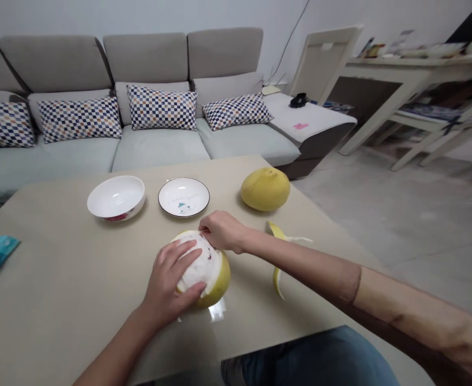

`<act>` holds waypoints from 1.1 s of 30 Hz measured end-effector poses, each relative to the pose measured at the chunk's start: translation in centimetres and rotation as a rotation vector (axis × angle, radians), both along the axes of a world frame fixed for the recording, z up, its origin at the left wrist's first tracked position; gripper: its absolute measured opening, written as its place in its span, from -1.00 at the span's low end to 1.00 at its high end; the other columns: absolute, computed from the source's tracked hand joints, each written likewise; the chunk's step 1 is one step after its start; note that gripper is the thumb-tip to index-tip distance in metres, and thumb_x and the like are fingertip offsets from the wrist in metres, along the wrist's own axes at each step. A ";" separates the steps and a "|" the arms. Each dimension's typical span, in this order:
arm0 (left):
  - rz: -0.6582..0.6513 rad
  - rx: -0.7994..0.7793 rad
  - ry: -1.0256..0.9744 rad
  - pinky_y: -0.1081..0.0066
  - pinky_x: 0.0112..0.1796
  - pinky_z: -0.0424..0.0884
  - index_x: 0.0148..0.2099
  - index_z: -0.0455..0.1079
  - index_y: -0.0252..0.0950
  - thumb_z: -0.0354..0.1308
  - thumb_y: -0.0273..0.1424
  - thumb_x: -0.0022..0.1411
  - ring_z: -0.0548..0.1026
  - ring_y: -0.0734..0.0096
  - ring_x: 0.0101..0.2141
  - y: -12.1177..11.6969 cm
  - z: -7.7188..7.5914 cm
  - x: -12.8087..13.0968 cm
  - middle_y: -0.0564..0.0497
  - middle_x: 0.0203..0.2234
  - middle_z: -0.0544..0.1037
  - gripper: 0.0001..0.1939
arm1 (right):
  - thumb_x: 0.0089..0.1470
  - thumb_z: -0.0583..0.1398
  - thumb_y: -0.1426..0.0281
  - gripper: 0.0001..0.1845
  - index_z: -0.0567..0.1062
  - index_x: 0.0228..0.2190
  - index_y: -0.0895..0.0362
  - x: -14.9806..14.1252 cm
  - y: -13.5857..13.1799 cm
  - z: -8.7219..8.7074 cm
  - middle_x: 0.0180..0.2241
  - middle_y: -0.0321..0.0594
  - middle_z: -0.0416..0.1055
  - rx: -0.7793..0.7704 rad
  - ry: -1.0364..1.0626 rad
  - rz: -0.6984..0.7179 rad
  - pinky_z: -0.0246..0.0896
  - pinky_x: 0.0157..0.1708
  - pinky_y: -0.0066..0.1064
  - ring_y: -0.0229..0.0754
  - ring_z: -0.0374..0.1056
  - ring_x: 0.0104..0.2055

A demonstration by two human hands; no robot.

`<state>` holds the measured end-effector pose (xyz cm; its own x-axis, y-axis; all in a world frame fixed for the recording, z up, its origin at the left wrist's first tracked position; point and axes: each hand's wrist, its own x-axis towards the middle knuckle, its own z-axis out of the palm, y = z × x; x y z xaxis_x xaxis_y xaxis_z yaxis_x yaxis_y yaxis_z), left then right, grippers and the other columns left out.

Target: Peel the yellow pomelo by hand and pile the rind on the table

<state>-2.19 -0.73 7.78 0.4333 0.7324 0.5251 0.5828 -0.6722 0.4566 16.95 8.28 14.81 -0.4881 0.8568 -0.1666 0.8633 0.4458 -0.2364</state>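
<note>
Both left hand (pixel 165 284) and right hand (pixel 222 230) grip a part-peeled pomelo (pixel 215 273) near table edge (pixel 187 363)

Under my left hand (pixel 169 284), the half-peeled yellow pomelo (pixel 219 281) shows spongy, matt white pith. The round white ceramic bowl (pixel 115 197) looks glossy, the beige tabletop (pixel 59 300) smooth.

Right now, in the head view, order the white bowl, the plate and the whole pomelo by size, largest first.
The white bowl looks largest.
The plate and the whole pomelo look alike, so I can't rank those two.
</note>
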 end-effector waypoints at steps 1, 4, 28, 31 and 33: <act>-0.031 -0.034 -0.025 0.02 0.18 0.23 0.24 0.26 -0.13 0.19 -0.26 0.26 0.28 0.07 0.20 0.4 -0.3 -0.8 -0.13 0.19 0.38 -0.48 | 0.10 0.13 0.49 -0.78 0.60 -0.37 0.16 -0.1 -0.3 0.1 -0.29 -0.08 0.59 -0.007 0.006 -0.016 0.12 -0.32 -0.42 -0.11 0.46 -0.22; -0.125 -0.158 -0.115 0.03 0.19 0.25 0.27 0.23 -0.09 0.19 -0.14 0.24 0.27 0.07 0.22 1.1 -1.5 -3.4 -0.15 0.20 0.34 -0.42 | 0.08 0.13 0.47 -0.81 0.57 -0.38 0.20 0.2 -1.7 0.6 -0.28 0.00 0.58 -0.059 0.018 -0.078 0.16 -0.32 -0.39 -0.04 0.46 -0.21; 0.402 -0.031 0.354 -0.31 0.08 0.15 0.10 0.29 -0.29 0.10 0.08 0.18 0.28 -0.29 0.17 -2.2 2.2 4.4 -0.28 0.17 0.38 -0.36 | 0.02 0.09 0.43 -0.65 0.48 -0.12 0.11 3.7 -7.5 -2.3 -0.25 -0.22 0.54 -0.327 0.437 -0.284 0.17 -0.28 -0.44 -0.14 0.40 -0.26; 0.392 -0.012 0.372 -0.16 0.03 0.27 0.10 0.29 -0.29 0.09 -0.02 0.21 0.34 -0.23 0.12 -1.8 2.4 4.5 -0.20 0.05 0.50 -0.45 | 0.01 0.10 0.40 -0.65 0.50 -0.14 0.12 3.7 -6.9 -1.8 -0.23 -0.18 0.55 -0.306 0.374 -0.266 0.16 -0.29 -0.42 -0.11 0.41 -0.25; 0.355 0.014 0.392 -0.08 -0.02 0.32 0.11 0.30 -0.28 0.10 -0.08 0.21 0.33 -0.23 0.11 -2.1 2.4 4.6 -0.15 0.02 0.53 -0.47 | 0.00 0.12 0.34 -0.65 0.50 -0.15 0.14 3.7 -6.5 -1.1 -0.23 -0.12 0.55 -0.308 0.260 -0.242 0.16 -0.30 -0.38 -0.05 0.43 -0.23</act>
